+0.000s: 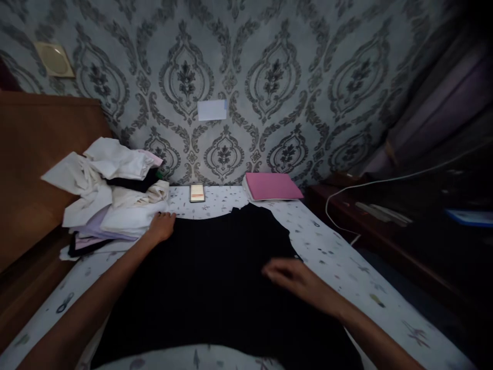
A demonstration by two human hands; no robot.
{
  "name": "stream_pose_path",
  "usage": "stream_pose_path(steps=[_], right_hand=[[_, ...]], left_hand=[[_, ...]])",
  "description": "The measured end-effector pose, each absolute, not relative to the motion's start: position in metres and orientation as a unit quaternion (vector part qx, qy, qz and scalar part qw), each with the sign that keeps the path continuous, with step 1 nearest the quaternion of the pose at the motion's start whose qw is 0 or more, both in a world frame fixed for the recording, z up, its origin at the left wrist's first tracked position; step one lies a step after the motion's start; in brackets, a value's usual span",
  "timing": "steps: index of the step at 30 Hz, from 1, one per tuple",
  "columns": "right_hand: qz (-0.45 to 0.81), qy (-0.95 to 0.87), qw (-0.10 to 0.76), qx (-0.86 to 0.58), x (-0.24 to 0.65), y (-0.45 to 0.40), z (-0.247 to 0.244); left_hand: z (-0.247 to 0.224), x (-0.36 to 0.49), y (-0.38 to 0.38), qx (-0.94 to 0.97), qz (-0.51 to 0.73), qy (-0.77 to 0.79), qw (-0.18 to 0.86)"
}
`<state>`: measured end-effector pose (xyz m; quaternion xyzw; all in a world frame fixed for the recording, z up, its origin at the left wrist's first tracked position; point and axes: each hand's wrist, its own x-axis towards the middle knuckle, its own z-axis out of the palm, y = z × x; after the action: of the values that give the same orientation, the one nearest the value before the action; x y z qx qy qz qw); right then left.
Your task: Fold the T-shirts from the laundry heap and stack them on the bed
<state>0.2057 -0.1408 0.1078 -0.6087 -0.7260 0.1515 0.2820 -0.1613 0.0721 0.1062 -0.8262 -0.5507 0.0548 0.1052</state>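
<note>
The right hand [287,275] is blurred, so its fingertips are hard to make out; they look loosely curled, with nothing visible in them, and whether they touch the cloth below cannot be told. The left hand [163,226] lies at the far left edge of the black garment [215,277], its fingers partly hidden by the back of the hand; whether they pinch the cloth cannot be told. The dark right side of the view hides most of what stands there beyond a pale cable [385,181]. Both forearms are cut off at the bottom of the view.

The black garment lies spread out on the patterned sheet [327,241], between the two arms. It is plain and so dark that seams and folds barely show; its far edge is uneven, with a small raised part toward the right. The right forearm covers part of its right side.

Just beside the left hand is a pile of clothes [127,216], mostly white, with lilac and black pieces. Beyond the garment, near the wall, lie a phone [197,193] and a pink folder [272,186].
</note>
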Motion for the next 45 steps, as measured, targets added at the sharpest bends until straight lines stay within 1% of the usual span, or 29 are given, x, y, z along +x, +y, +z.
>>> stream_pose_path(steps=[1,2,3,5,10,14,18,22,25,27,29,31,34,36,38,41,45], right_hand=[[0.198,-0.737,0.282,-0.581,0.208,-0.114,0.115],[0.204,-0.738,0.276,-0.581,0.212,-0.087,0.121],[0.173,-0.724,0.265,-0.613,0.217,-0.061,0.126],[0.112,-0.663,0.197,-0.713,0.227,-0.017,0.127],[0.114,-0.609,0.155,-0.770,0.244,0.055,0.112],[0.152,-0.579,0.153,-0.786,0.249,0.085,0.101],[0.211,-0.563,0.190,-0.776,0.253,0.096,0.101],[0.234,-0.562,0.282,-0.741,0.256,0.083,0.112],[0.231,-0.572,0.346,-0.707,0.261,0.057,0.127],[0.223,-0.603,0.376,-0.667,0.266,0.028,0.136],[0.182,-0.652,0.390,-0.625,0.271,-0.008,0.138],[0.121,-0.700,0.364,-0.603,0.273,-0.049,0.132],[0.085,-0.753,0.261,-0.598,0.268,-0.102,0.111],[0.075,-0.771,0.214,-0.594,0.262,-0.125,0.097],[0.060,-0.776,0.194,-0.597,0.257,-0.136,0.089],[0.053,-0.778,0.169,-0.603,0.258,-0.137,0.091],[0.121,-0.784,0.141,-0.592,0.269,-0.126,0.105]], left_hand=[[0.109,-0.161,0.077,-0.827,0.065,-0.549,0.105],[0.111,-0.162,0.081,-0.827,0.076,-0.547,0.105],[0.114,-0.162,0.085,-0.827,0.086,-0.546,0.105],[0.118,-0.163,0.091,-0.828,0.106,-0.541,0.105],[0.126,-0.170,0.102,-0.828,0.144,-0.531,0.105],[0.130,-0.178,0.106,-0.826,0.163,-0.529,0.106],[0.134,-0.183,0.105,-0.839,0.160,-0.509,0.103],[0.146,-0.185,0.090,-0.843,0.104,-0.517,0.104],[0.158,-0.189,0.068,-0.834,0.061,-0.536,0.114],[0.162,-0.197,0.051,-0.835,0.035,-0.533,0.130],[0.161,-0.207,0.033,-0.842,0.013,-0.521,0.142],[0.152,-0.220,0.017,-0.855,-0.008,-0.500,0.137],[0.133,-0.235,-0.003,-0.879,-0.034,-0.463,0.108],[0.122,-0.240,-0.011,-0.891,-0.037,-0.443,0.093],[0.116,-0.241,-0.014,-0.895,-0.035,-0.434,0.094],[0.117,-0.237,-0.018,-0.886,-0.029,-0.447,0.121],[0.122,-0.232,-0.033,-0.865,-0.032,-0.487,0.122]])
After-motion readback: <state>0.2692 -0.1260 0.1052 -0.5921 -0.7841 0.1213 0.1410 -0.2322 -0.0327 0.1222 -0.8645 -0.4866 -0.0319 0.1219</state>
